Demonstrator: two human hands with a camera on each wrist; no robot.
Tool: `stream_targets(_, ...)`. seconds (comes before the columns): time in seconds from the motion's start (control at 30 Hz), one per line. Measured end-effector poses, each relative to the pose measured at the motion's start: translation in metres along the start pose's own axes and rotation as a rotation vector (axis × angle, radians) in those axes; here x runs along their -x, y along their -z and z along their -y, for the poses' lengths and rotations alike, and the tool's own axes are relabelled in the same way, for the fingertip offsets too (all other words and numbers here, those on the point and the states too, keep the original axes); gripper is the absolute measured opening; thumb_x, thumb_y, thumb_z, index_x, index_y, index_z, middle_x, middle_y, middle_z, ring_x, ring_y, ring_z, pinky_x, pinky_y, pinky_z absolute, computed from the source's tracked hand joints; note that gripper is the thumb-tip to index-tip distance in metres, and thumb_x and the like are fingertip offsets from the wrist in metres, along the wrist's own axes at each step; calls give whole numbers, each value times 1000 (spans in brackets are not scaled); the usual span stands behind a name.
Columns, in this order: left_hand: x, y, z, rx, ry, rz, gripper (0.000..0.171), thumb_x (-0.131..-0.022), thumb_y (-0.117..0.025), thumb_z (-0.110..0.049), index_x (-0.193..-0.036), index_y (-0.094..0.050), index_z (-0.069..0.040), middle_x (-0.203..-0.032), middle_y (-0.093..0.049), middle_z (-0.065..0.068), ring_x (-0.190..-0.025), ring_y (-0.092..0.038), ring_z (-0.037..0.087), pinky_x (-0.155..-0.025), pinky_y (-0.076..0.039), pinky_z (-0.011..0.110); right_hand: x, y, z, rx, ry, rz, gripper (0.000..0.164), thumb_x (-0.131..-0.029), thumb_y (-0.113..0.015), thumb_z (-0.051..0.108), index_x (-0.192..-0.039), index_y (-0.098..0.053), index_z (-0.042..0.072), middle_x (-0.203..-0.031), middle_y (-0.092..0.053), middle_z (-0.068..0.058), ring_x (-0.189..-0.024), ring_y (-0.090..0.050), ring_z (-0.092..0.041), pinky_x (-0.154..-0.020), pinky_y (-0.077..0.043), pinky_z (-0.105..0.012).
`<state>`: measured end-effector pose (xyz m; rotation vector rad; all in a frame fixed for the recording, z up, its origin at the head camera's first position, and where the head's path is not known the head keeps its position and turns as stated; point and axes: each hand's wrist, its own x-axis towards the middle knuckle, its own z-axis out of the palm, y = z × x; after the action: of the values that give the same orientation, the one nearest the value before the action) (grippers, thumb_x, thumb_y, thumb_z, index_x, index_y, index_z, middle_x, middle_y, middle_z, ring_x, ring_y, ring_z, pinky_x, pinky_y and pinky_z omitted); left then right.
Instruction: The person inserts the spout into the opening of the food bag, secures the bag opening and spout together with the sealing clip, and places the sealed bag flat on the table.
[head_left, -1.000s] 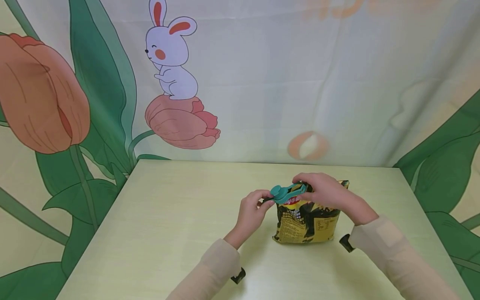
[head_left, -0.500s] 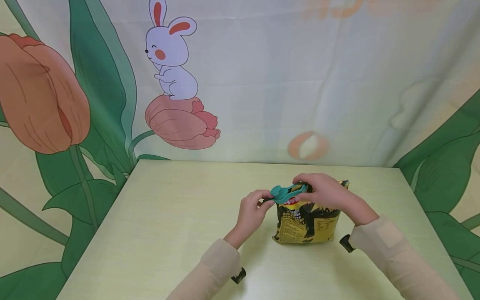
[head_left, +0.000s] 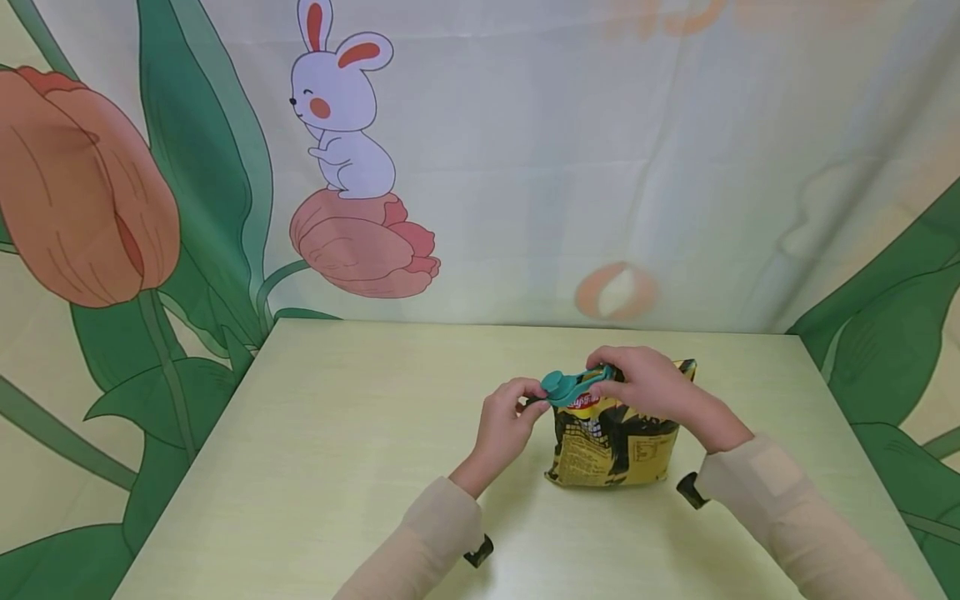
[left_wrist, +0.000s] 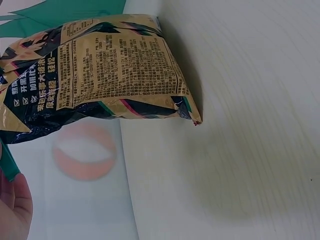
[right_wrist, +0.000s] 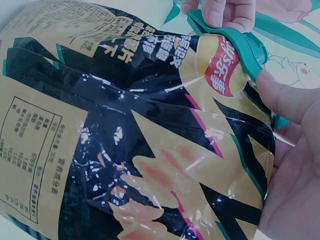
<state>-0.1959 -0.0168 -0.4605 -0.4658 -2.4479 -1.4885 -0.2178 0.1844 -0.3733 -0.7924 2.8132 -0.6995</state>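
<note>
Unlike your left wrist view, the right shows the bag's (right_wrist: 150,120) red logo (right_wrist: 223,70); your left hand (head_left: 506,422) pinches the clip's (head_left: 564,397) left end, your right hand (head_left: 654,383) its right.

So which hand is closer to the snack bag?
The right hand. It reaches over the top of the bag, at one end of the clip. The left hand is out beside the bag's left upper corner, pinching the clip's other end.
</note>
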Motion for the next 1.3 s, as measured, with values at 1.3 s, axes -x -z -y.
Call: stream_targets(1.3,-17,11,-21,-183,-59,208,30,-90,-42,-32,-105,-53,-8,-96,-59,4,-85,-51,15,-73,-42,27,2,-4,0,-69,0,-70,31,-83,-61,27,-108,-58,10,-91,-63,-2,-62,-51,-7,-58,-43,-24)
